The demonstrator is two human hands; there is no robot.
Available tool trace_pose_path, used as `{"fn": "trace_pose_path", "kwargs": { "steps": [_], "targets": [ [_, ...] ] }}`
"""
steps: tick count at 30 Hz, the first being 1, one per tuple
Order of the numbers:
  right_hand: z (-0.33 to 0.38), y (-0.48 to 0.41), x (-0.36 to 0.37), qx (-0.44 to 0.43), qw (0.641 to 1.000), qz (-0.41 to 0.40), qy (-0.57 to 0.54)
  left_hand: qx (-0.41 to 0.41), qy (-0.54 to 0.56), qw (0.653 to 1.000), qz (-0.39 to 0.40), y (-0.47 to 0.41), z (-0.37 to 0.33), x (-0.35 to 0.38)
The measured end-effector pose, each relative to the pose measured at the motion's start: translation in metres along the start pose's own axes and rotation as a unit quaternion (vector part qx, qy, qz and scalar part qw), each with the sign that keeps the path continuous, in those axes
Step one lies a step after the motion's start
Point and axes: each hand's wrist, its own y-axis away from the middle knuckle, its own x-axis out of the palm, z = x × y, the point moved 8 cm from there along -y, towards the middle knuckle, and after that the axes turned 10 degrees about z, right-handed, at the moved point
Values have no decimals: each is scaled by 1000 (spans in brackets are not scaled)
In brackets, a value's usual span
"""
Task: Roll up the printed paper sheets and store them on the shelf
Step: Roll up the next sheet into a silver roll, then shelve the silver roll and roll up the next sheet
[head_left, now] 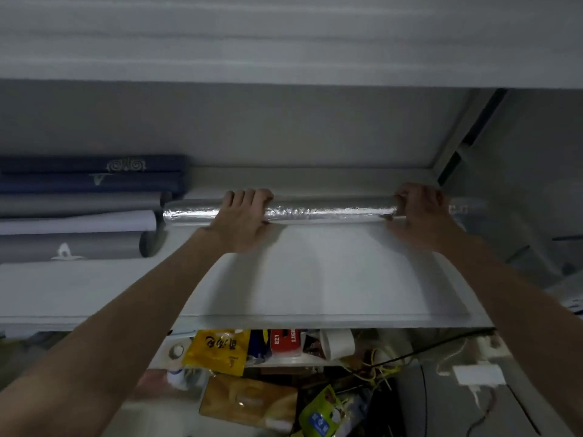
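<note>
While both bare arms reach over a white shelf board [315, 279], a person holds a long, crinkled silver roll of sheet [331, 209] that lies lengthwise toward the back of the shelf, parallel to the rear wall. The left grip [243, 216] closes on the roll left of its middle, with the fingers curled over the top and the thumb at the near side. The right grip [419, 212], somewhat blurred, wraps around the roll close to its right end, its fingers bent over the top. The roll's left end sits just beside a stack of stored rolls at the shelf's left side: two dark blue rolls with pale printed motifs [91, 171] at the back, a plain white paper roll [79, 220] in front of them and a grey roll with a white emblem [69, 247] nearest the camera. Below the shelf edge, a yellow foil packet [217, 350] and a red carton [284, 342] stand among mixed clutter.
</note>
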Motion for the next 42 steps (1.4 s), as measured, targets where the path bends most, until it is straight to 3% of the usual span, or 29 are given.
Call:
{"fn": "trace_pose_path", "kwargs": {
  "steps": [4,8,14,20,24,27,32,37,42],
  "targets": [
    [-33,-44,29,56,996,73,-9,-26,20,999,26,-48,10,27],
    [-48,-74,46,45,994,95,1,-81,35,995,51,-88,24,41],
    [-43,-106,45,19,993,-21,116,-176,-9,984,8,-117,46,47],
    [-36,-115,58,52,997,-16,62,-166,87,980,-73,-93,42,41],
    [28,-87,50,38,998,-35,-39,-141,137,977,-86,-28,29,14],
    [99,-40,43,3,988,-50,-146,-142,182,963,-138,52,14,-21],
    [212,57,43,-53,964,9,-259,-216,215,941,-148,211,3,-57],
    [276,129,51,-56,960,88,-259,-240,217,946,12,317,21,-50],
    [368,181,70,-106,962,189,-167,-322,188,917,143,430,54,-50]
  ]
}}
